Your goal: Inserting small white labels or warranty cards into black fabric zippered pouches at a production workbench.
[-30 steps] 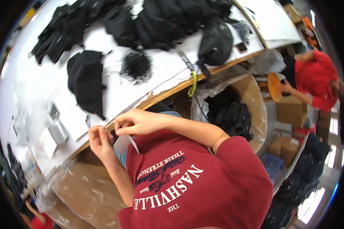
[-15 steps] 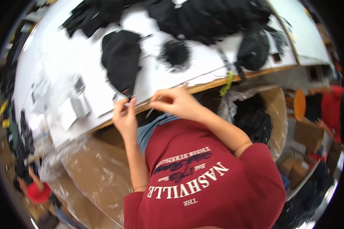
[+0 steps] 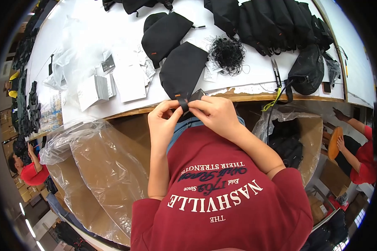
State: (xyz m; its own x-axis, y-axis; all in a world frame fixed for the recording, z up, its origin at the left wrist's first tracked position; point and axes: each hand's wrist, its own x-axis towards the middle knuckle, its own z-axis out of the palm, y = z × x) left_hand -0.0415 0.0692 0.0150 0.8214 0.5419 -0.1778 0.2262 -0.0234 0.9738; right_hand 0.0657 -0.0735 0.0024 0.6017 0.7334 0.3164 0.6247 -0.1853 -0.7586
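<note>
A black fabric bag (image 3: 182, 69) with a small orange label lies on the white table, its narrow end toward me at the edge. My left hand (image 3: 163, 121) pinches the black strap (image 3: 183, 103) at that end between thumb and fingertips. Right beside it, my right hand (image 3: 217, 116) is closed in a pinch, its fingertips touching the strap's side. A dark card tag (image 3: 197, 96) shows just behind those fingertips; what exactly they grip is hidden.
Another black bag (image 3: 165, 35) lies behind, with more bags (image 3: 276, 25) at back right. Nearby are a tangle of black cords (image 3: 227, 55), thread snips (image 3: 276, 72) and white card stacks (image 3: 93, 90). Plastic-lined boxes (image 3: 107, 167) stand below the table edge. Co-workers (image 3: 33, 171) are at both sides.
My right hand has come over to the left hand, and both now meet at the bag's strap. The view has turned and steadied, so the table appears shifted.
</note>
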